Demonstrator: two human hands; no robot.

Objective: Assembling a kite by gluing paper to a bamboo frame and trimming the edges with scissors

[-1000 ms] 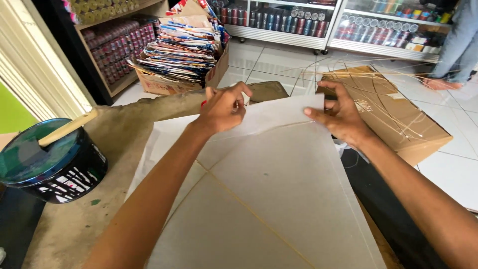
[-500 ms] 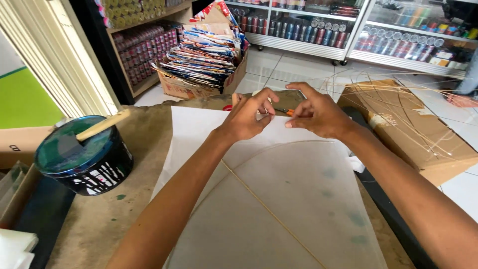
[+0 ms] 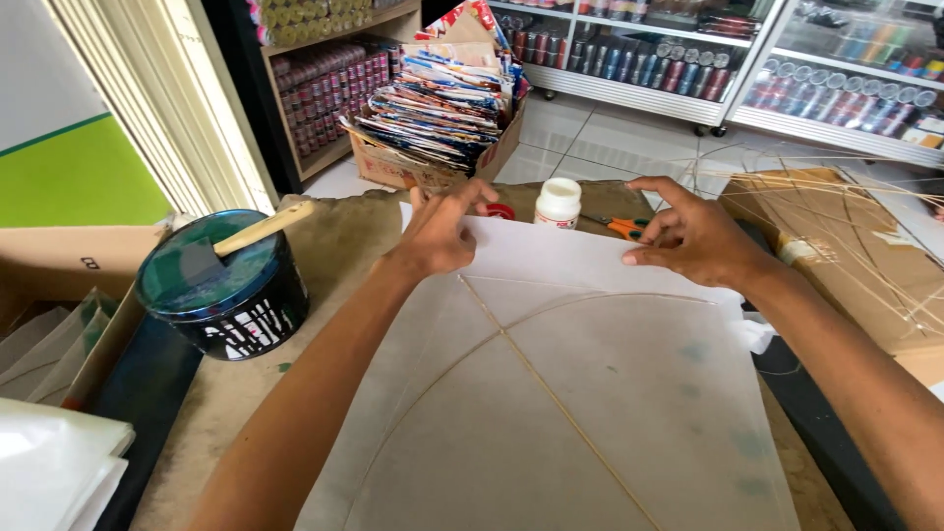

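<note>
A white paper kite (image 3: 580, 413) lies flat on the worktable, with a thin bamboo spine and a curved cross stick on top of it. My left hand (image 3: 440, 233) rests on the kite's far left edge, fingers bent, holding nothing that shows. My right hand (image 3: 693, 236) presses the far right part of the paper with spread fingers. Just beyond the paper stand a small white glue bottle (image 3: 558, 203), a red tape roll (image 3: 499, 210) and orange-handled scissors (image 3: 619, 226).
A dark round tin (image 3: 224, 290) with a wooden stick across its lid sits at left. A cardboard box of colourful kites (image 3: 442, 108) is beyond the table. Bamboo sticks lie on a cardboard box (image 3: 836, 256) at right. Shelves of spools line the back.
Both hands have moved apart from pinching together at the kite's top edge and now lie flat on the paper. The glue bottle, tape and scissors have come into sight.
</note>
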